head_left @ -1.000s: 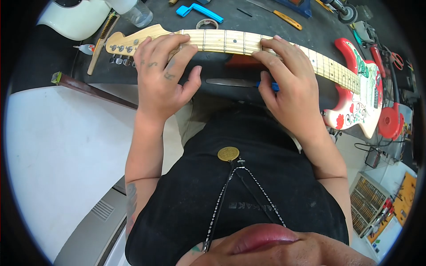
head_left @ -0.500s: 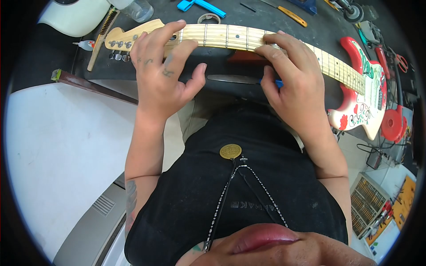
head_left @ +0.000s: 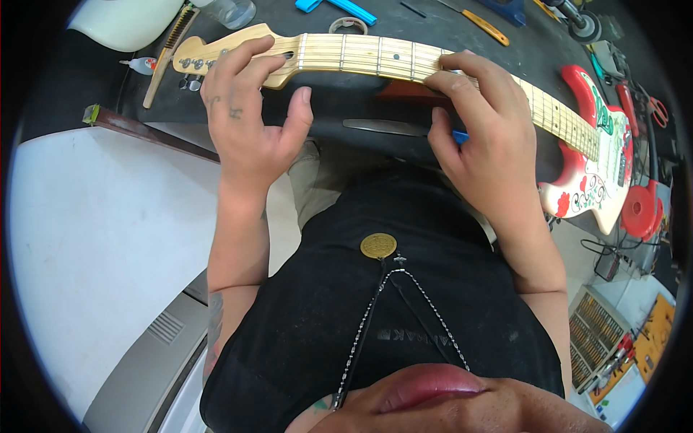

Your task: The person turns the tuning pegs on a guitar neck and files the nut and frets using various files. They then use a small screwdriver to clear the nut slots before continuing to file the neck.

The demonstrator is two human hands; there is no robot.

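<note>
An electric guitar (head_left: 577,173) with a red-and-cream decorated body and a pale maple neck lies across the dark bench, headstock to the left. My left hand (head_left: 249,119) is over the headstock near the nut, fingers spread and bent, thumb held out away from the wood. It grips nothing visible. Farther along the neck, my right hand (head_left: 487,119) rests its bent fingertips on the fretboard and strings. Its thumb hangs apart from them on the near side, not wrapped round the neck. Some of the right fingertips are hidden behind the hand.
A long blade-like tool (head_left: 382,128) lies at the bench's near edge, between my hands. Behind the neck are a tape roll (head_left: 348,26), a blue tool (head_left: 346,10) and an orange-handled knife (head_left: 485,27). A wooden-handled brush (head_left: 162,68) lies left of the headstock.
My left hand has shifted left, off the first frets and toward the headstock, with its thumb more upright. My right hand keeps its place on the neck. The view has shifted slightly.
</note>
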